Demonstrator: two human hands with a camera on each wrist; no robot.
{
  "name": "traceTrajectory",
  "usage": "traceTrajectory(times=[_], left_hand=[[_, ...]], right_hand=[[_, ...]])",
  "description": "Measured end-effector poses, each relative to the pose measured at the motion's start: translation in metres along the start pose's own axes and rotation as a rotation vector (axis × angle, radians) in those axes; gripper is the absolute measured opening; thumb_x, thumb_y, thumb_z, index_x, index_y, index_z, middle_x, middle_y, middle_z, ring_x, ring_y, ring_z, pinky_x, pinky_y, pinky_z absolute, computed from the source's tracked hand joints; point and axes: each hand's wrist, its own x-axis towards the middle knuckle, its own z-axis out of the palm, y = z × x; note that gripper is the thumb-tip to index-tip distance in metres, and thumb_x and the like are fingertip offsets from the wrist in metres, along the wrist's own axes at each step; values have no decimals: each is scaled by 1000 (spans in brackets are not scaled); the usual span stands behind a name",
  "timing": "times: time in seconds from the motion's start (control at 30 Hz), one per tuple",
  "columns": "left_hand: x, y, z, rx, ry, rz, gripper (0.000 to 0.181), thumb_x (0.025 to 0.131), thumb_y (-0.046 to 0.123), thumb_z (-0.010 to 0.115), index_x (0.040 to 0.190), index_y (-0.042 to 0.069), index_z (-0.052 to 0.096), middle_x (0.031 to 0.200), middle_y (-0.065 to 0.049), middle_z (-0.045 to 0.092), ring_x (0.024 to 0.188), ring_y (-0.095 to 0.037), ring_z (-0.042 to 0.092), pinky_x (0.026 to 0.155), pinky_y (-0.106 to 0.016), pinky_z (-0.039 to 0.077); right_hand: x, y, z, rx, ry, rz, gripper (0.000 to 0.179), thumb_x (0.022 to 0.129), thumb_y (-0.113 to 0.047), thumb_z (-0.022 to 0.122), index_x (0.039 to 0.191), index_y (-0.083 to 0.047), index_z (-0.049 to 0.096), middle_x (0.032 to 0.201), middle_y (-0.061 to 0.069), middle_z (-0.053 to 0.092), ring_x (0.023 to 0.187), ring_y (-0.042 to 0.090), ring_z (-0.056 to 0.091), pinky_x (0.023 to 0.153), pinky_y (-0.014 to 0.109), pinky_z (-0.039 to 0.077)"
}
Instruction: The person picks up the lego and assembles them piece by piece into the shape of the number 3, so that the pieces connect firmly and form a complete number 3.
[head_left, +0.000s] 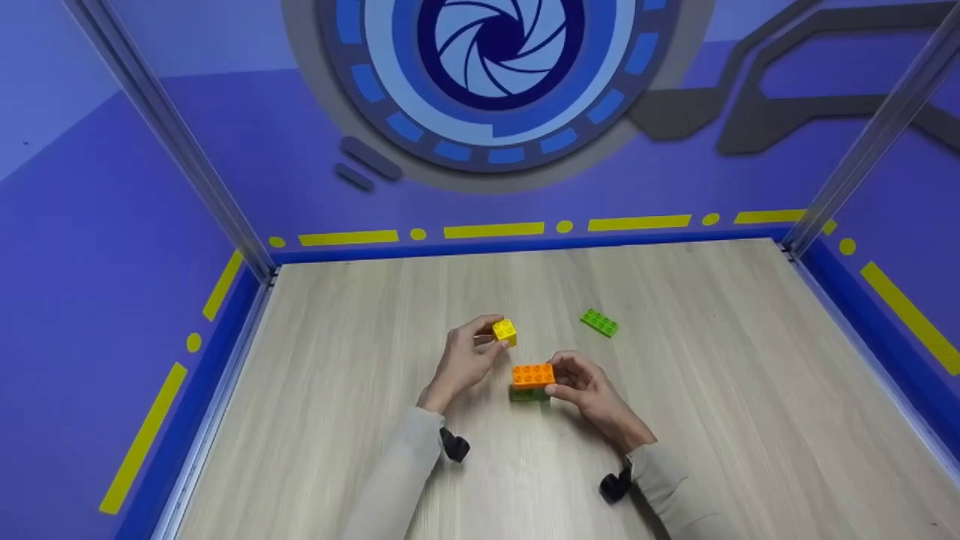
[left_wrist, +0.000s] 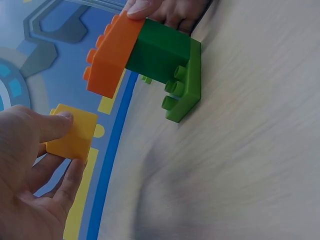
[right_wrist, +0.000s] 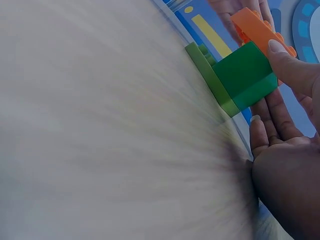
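Observation:
My left hand pinches a yellow toy brick between thumb and fingers, held above the table. To its right and nearer, my right hand grips the right end of a small stack of bricks. An orange brick forms the stack's top. Under it sits a dark green brick, and a flat light green brick with bare studs is at the bottom. In the left wrist view the orange brick overhangs on the same side as those studs. The yellow brick and the stack are apart.
A loose light green brick lies on the wooden table, beyond the right hand. Blue and purple panels close off the back and both sides. Black wrist cameras are worn at both cuffs.

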Motion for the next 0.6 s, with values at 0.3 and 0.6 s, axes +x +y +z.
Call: traceTrajectory(times=[0.3,0.6], left_hand=[[0,8,-6,7,-26,46,44,105,12,70,148,5,61,142,-10,68,130,-26,66,112,-33,55],[0,17,-5,27,-52,68,45,105,13,70,149,10,62,146,-8,65,132,-25,66,112,-33,54]], right_hand=[[0,0,3,-9,11,-32,45,96,-10,80,133,3,57,137,17,62,119,21,64,100,26,57],[-1,3,2,-18,26,-51,45,96,-8,80,133,3,57,137,20,63,121,23,65,102,27,58]])
